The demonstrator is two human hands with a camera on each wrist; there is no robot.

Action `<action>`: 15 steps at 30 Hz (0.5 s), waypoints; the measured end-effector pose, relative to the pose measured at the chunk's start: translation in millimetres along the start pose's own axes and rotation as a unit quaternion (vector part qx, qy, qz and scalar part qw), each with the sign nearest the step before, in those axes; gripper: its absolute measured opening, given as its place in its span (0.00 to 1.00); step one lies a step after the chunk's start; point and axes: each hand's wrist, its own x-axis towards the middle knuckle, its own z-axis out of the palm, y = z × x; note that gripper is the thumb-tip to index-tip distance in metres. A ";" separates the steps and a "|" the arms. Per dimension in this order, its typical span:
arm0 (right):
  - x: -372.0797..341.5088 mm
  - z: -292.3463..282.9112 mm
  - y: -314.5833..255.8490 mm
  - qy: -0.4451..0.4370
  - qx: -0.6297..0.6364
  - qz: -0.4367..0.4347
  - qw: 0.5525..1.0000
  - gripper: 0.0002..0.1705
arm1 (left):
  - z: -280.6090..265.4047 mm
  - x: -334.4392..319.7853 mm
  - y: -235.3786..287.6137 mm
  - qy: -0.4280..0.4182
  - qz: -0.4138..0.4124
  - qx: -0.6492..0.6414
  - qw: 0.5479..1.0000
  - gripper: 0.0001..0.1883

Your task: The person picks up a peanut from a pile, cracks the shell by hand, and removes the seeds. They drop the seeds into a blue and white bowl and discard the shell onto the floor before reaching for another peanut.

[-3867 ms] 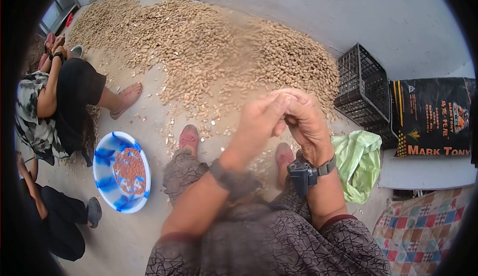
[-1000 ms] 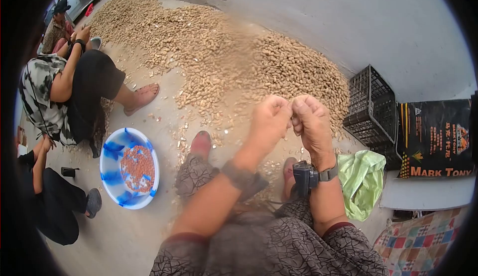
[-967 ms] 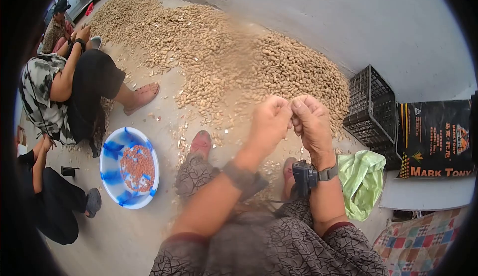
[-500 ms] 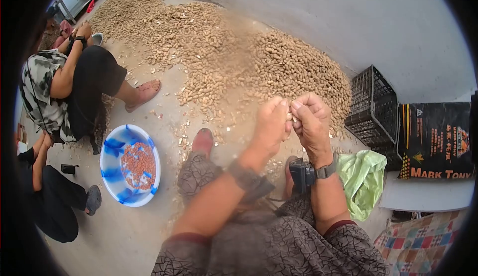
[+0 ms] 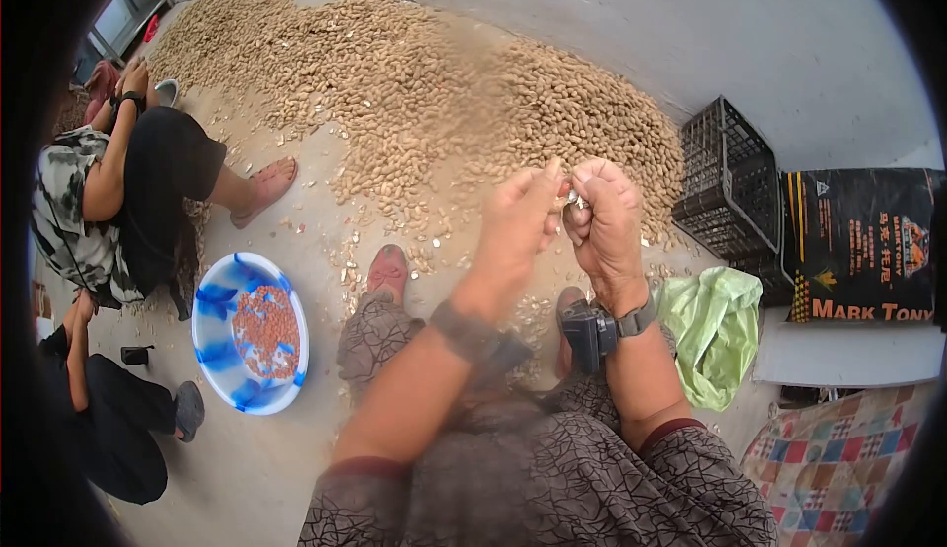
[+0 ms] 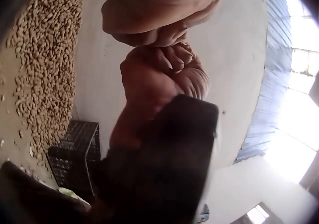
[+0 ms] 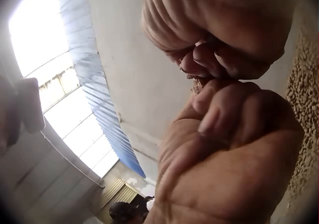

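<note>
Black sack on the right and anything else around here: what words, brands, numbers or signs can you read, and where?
"MARK TONY": large orange letters along the bottom of the black printed plastic sack.
Column of orange Chinese characters, same sack: too blurred to quote surely.
Smaller print and a small triangular sign, same sack: too small to read.
No other readable text shows.

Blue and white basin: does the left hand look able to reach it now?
Probably yes: nothing seems to block the left hand from the basin, though its fingers pinch a peanut.
</note>
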 end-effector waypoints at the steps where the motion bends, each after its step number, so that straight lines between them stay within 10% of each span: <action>1: 0.3 -4.9 0.1 0.002 0.001 0.000 1.000 0.05 | -1.3 4.2 -5.1 0.000 -0.002 0.001 1.000 0.14; 3: 0.8 -6.5 -3.4 0.031 -0.061 -0.005 0.998 0.06 | -2.8 12.9 -13.2 -0.015 0.187 0.137 0.973 0.16; 6: -0.3 4.4 -3.3 0.068 -0.191 -0.079 0.976 0.07 | -7.6 10.7 -11.4 -0.005 0.213 0.231 0.949 0.17; 15: -5.2 7.0 -6.1 0.055 -0.234 -0.126 0.963 0.07 | 0.3 2.5 -2.1 -0.064 0.035 0.102 0.992 0.14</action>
